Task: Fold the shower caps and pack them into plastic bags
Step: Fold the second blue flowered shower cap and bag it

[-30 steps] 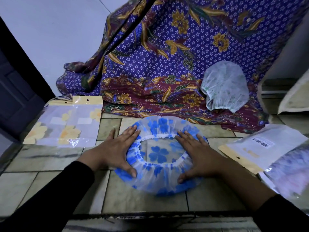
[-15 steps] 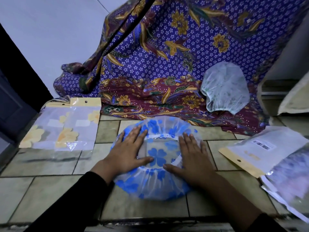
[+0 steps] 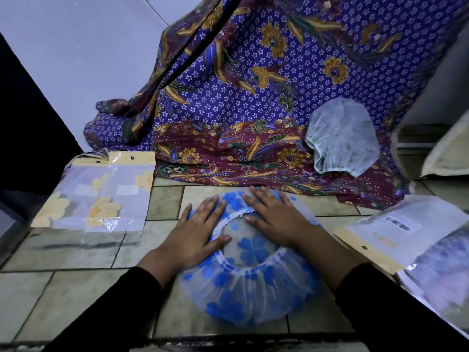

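A clear shower cap with blue flowers (image 3: 250,283) lies flat on the tiled surface (image 3: 63,255), its elastic opening facing up. My left hand (image 3: 195,232) presses flat on the cap's left side, fingers straight and pointing away from me. My right hand (image 3: 276,217) presses flat on the far right part of the cap, fingers straight. A second shower cap, white with a faint green print (image 3: 342,138), rests on the patterned cloth at the back right. A plastic bag with a yellow-flowered cap inside (image 3: 101,196) lies at the left.
A purple and maroon batik cloth (image 3: 241,102) hangs and drapes across the back. More plastic bags with yellow header strips (image 3: 396,229) are stacked at the right, one with a barcode label. The tiled surface ends at a near edge below my arms.
Both hands slid over the cap from its left and right sides toward its far edge and came closer together, flattening it. The cap stays in place.
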